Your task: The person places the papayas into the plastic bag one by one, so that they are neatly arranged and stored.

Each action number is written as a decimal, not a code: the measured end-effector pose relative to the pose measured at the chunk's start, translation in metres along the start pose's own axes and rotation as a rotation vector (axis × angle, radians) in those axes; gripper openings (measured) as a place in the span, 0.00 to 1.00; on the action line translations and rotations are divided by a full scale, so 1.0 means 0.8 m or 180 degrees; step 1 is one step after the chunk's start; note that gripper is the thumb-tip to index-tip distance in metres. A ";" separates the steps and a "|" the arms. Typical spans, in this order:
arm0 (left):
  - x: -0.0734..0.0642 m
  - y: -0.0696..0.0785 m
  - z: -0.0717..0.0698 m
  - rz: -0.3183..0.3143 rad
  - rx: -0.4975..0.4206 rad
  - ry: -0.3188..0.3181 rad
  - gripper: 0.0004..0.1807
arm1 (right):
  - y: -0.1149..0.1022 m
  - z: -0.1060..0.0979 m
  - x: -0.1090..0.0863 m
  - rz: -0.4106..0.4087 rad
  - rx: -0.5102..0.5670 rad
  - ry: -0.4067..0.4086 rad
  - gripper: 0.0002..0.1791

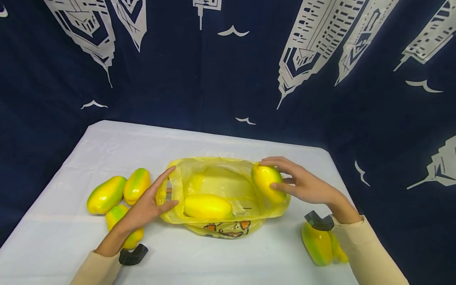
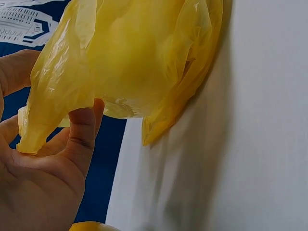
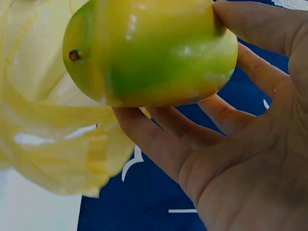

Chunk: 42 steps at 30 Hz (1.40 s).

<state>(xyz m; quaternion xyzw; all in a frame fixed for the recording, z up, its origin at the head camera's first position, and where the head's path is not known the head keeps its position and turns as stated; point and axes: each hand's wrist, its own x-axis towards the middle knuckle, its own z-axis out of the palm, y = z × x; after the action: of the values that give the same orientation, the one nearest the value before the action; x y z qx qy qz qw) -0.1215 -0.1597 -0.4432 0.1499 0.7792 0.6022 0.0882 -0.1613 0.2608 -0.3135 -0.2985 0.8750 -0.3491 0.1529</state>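
Note:
A yellow plastic bag (image 1: 217, 160) sits with its mouth spread wide at the middle of the table. My left hand (image 1: 147, 204) grips its left side, and in the left wrist view the bag's handle (image 2: 53, 96) runs between the thumb and fingers. One yellow mango (image 1: 208, 206) lies inside the bag. My right hand (image 1: 303, 182) holds another mango (image 1: 266, 180) at the bag's right rim, fingers and thumb around it. Close up in the right wrist view, this mango (image 3: 159, 53) shows a green patch and a brown stem end.
To the left, two mangoes (image 1: 107, 194) (image 1: 137, 186) lie together, with another mango (image 1: 119, 215) partly behind my left forearm. Near my right sleeve lie more mangoes (image 1: 317, 245), partly covered. A white cloth covers the table (image 1: 213, 261); a dark blue printed curtain (image 1: 178, 79) hangs behind.

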 end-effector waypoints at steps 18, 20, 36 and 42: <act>0.000 0.000 0.002 -0.0033 -0.0134 -0.0028 0.51 | -0.018 0.016 0.003 -0.0151 -0.0076 -0.0227 0.32; -0.001 -0.001 0.002 -0.0032 -0.0125 -0.0026 0.51 | -0.015 0.022 0.004 -0.0156 -0.0021 -0.0294 0.31; -0.001 -0.002 0.003 0.0028 -0.0034 -0.0019 0.51 | 0.008 0.053 0.020 -0.0489 -0.0266 -0.0388 0.30; -0.002 -0.002 0.003 0.0032 -0.0090 -0.0026 0.51 | 0.015 0.060 0.025 -0.0450 -0.0350 -0.0397 0.29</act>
<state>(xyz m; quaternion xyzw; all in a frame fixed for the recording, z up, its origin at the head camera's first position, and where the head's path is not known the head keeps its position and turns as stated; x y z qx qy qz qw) -0.1197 -0.1584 -0.4451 0.1551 0.7695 0.6129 0.0905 -0.1589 0.2306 -0.3575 -0.3885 0.8584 -0.2912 0.1654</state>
